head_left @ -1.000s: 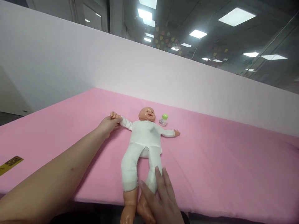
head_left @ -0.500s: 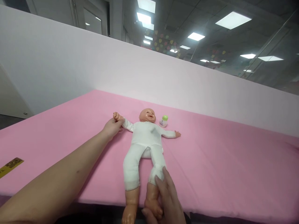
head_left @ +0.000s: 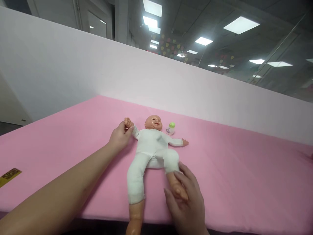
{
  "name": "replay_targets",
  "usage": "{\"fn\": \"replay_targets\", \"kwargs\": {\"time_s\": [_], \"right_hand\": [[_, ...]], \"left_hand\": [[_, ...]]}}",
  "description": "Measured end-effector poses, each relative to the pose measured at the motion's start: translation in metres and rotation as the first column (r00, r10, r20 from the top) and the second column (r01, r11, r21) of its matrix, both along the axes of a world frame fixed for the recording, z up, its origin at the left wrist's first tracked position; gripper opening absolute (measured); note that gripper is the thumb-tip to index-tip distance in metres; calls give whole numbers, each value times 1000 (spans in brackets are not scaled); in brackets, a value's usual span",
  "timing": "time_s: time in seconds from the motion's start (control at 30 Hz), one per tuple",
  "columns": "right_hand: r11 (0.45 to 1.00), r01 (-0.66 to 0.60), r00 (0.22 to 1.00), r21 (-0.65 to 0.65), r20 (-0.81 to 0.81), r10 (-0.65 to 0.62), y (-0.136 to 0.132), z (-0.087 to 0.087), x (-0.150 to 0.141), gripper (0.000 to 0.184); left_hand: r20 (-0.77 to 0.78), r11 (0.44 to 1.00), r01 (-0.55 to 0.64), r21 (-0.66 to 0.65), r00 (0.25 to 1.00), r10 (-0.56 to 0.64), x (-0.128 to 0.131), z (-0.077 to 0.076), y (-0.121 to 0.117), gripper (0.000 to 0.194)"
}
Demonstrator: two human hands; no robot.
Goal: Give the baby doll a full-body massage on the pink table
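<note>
A baby doll (head_left: 151, 147) in a white bodysuit lies on its back on the pink table cover (head_left: 232, 169), head pointing away from me. My left hand (head_left: 119, 137) is closed around the doll's raised wrist at its upper left. My right hand (head_left: 187, 199) grips the doll's bare foot and lower leg, and that leg is bent at the knee, pushed up toward the body. The doll's other leg lies straight, its foot hanging over the near table edge. A small white bottle with a green cap (head_left: 170, 128) stands just right of the doll's head.
A white partition wall (head_left: 171, 85) runs along the far side of the table. A yellow label (head_left: 9, 174) is stuck near the left edge of the cover. Ceiling lights and glass panels show above the partition.
My right hand took hold of the doll's foot and pushed the leg up, bending the knee. My left hand lifted the doll's arm slightly upward.
</note>
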State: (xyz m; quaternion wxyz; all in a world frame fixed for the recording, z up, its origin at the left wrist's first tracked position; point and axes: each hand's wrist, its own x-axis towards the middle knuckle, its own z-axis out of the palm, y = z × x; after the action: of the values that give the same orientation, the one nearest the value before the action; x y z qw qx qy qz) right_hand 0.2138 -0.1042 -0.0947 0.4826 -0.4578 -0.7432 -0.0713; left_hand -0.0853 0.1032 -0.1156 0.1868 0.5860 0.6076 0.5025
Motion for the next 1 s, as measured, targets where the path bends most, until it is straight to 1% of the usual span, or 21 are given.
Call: {"fn": "replay_targets", "kwargs": {"time_s": [0.07, 0.13, 0.23, 0.3, 0.37, 0.47, 0.53, 0.6, 0.7, 0.73, 0.8, 0.9, 0.97, 1.0], "right_hand": [[998, 2, 1000, -63, -9, -2, 15, 16, -4, 36], [986, -21, 1000, -163, 2, 22, 30, 28, -7, 39], [950, -59, 996, -305, 40, 75, 50, 43, -9, 44], [932, -69, 994, -357, 51, 93, 60, 48, -10, 45], [917, -78, 993, -392, 47, 104, 68, 51, -11, 43], [901, -89, 993, -425, 34, 114, 77, 47, -15, 42], [898, -94, 993, -430, 20, 114, 81, 41, -18, 42], [901, -102, 994, -423, -1, 112, 84, 35, -22, 43], [912, -110, 994, -396, -23, 110, 85, 28, -27, 41], [917, -108, 994, -383, -25, 106, 84, 27, -27, 40], [934, -92, 996, -345, -32, 86, 81, 27, -26, 40], [963, -55, 998, -263, -41, 46, 70, 27, -20, 41], [980, -35, 999, -198, -29, 30, 56, 27, -15, 40], [985, -30, 999, -168, -20, 27, 47, 26, -13, 40]], "left_hand": [[-125, 1000, -10, 25, 992, 13, 9, 3, -4, 40], [-244, 999, 8, 48, 970, 4, 18, 5, -7, 41], [-407, 989, 94, 117, 913, -39, 30, 4, -9, 41], [-521, 970, 169, 176, 852, -54, 36, 1, -8, 46], [-634, 953, 234, 193, 771, -61, 41, -3, -6, 51], [-756, 954, 272, 126, 649, -85, 45, -8, -5, 57], [-790, 958, 273, 87, 605, -101, 45, -9, -6, 61], [-796, 959, 277, 58, 593, -123, 44, -8, -8, 63], [-764, 954, 298, 37, 623, -165, 42, -7, -8, 62], [-740, 953, 300, 38, 650, -175, 41, -8, -8, 61], [-651, 957, 288, 42, 734, -193, 39, -9, -7, 59], [-426, 964, 263, 40, 877, -222, 32, -14, -1, 61], [-218, 968, 248, 43, 948, -234, 24, -18, 5, 64], [-88, 971, 235, 43, 969, -230, 21, -19, 8, 66]]}}
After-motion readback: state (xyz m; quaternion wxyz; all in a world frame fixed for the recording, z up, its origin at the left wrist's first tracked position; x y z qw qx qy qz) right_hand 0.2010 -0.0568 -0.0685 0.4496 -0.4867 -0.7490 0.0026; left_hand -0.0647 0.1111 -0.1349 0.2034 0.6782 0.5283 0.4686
